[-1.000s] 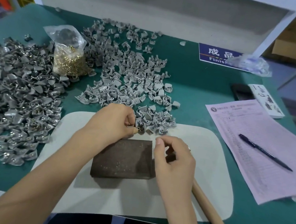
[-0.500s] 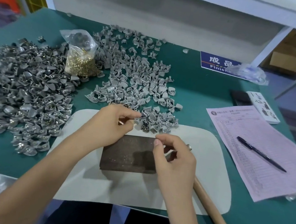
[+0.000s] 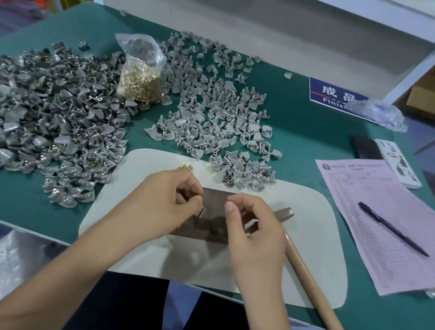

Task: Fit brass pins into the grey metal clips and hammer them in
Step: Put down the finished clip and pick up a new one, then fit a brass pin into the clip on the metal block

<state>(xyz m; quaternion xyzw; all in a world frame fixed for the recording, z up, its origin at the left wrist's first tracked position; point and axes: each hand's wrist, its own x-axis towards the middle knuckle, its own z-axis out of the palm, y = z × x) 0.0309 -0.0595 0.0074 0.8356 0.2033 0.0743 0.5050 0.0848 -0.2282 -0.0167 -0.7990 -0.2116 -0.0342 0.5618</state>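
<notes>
On a green bench mat [image 3: 311,138] lies a pale pad [image 3: 312,232] bearing a dark block [image 3: 214,200], over which the left hand [image 3: 166,205] pinches a grey clip [image 3: 201,211] and the right hand [image 3: 254,233] curls its fingertips close by, on what I cannot tell. The hammer [image 3: 306,276] lies unheld beside that hand, so hammering looks yet to come. Loose brass pins [image 3: 185,167] sit just beyond; a plastic bag [image 3: 140,71] holds more, between the left pile [image 3: 37,119], seemingly pinned, and the unpinned clips [image 3: 216,120].

"成品" and "Finis…" on blue sign [image 3: 333,95]
</notes>
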